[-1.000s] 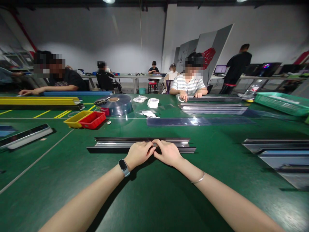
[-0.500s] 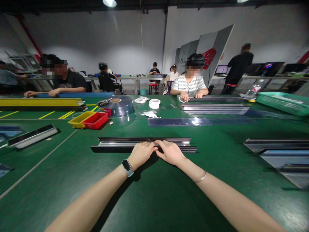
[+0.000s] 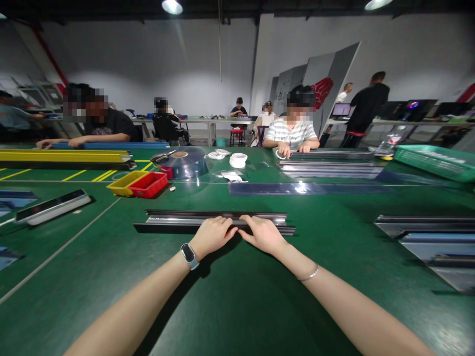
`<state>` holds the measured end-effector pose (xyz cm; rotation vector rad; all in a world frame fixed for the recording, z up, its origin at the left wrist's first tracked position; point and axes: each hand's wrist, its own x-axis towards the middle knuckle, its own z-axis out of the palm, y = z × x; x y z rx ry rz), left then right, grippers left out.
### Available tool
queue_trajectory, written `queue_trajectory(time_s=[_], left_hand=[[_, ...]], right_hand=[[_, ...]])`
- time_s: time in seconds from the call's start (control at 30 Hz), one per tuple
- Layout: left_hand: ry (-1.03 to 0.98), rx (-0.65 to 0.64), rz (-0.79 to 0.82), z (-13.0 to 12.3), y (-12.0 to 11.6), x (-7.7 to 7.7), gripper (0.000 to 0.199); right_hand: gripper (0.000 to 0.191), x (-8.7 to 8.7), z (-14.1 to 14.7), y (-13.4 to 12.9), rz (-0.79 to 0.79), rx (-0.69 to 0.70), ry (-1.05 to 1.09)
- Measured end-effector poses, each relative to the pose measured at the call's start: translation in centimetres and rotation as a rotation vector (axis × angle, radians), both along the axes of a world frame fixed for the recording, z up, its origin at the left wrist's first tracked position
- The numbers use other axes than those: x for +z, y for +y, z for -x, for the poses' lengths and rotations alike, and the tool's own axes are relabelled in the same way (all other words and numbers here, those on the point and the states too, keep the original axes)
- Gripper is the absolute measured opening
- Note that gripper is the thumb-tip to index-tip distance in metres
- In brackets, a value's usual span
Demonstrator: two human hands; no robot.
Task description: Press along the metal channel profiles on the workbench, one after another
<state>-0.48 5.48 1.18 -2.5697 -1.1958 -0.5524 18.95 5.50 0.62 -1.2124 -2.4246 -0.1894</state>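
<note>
A black metal profile [image 3: 166,228] with a shiny inner channel lies crosswise on the green table [image 3: 230,306]. My left hand [image 3: 214,233], below a wrist band, grips its near edge around the middle, fingers over the top and thumb in front. Just right of it, my right hand [image 3: 262,233] holds the same profile in a similar way, thumb along the near side. A small gap separates the two hands. The fingertips inside the channel are partly hidden.
Beyond the profile are a yellow bin [image 3: 126,183], a red bin [image 3: 149,185], a clear film roll [image 3: 185,163], white tape rolls [image 3: 238,159] and a clear strip [image 3: 267,188]. More profiles [image 3: 438,240] lie right. Two people work across the table; a green basket [image 3: 434,160] stands far right.
The profile has shifted slightly left. My left hand has moved left with it, widening the gap between my hands; my right hand has stayed nearly in place.
</note>
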Motion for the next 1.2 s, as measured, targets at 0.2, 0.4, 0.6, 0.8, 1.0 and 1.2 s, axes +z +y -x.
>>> queue_trajectory(time_s=[0.2,0.4,0.6,0.8,1.0,1.2], left_hand=[[-0.023,-0.051,0.005,-0.8,0.2,-0.1,0.028],[-0.002,-0.046,0.013,-1.3,0.5,-0.1,0.029],[-0.027,-0.039,-0.013,-1.8,0.5,-0.7,0.031],[-0.027,-0.047,-0.019,-1.7,0.5,-1.0,0.03],[0.01,-0.044,-0.008,-1.6,0.9,-1.0,0.031],[0.01,-0.034,-0.023,-1.4,1.1,-1.1,0.033]], right_hand=[[0.033,0.3,0.2,-0.1,0.044,-0.038,-0.012],[0.033,0.3,0.2,0.0,0.046,-0.035,-0.043],[0.031,0.1,0.1,0.1,0.045,-0.018,-0.052],[0.031,-0.1,0.0,0.2,0.033,-0.019,-0.052],[0.028,-0.4,0.0,0.2,-0.024,-0.008,-0.044],[0.029,-0.5,-0.2,0.2,-0.072,-0.023,-0.014]])
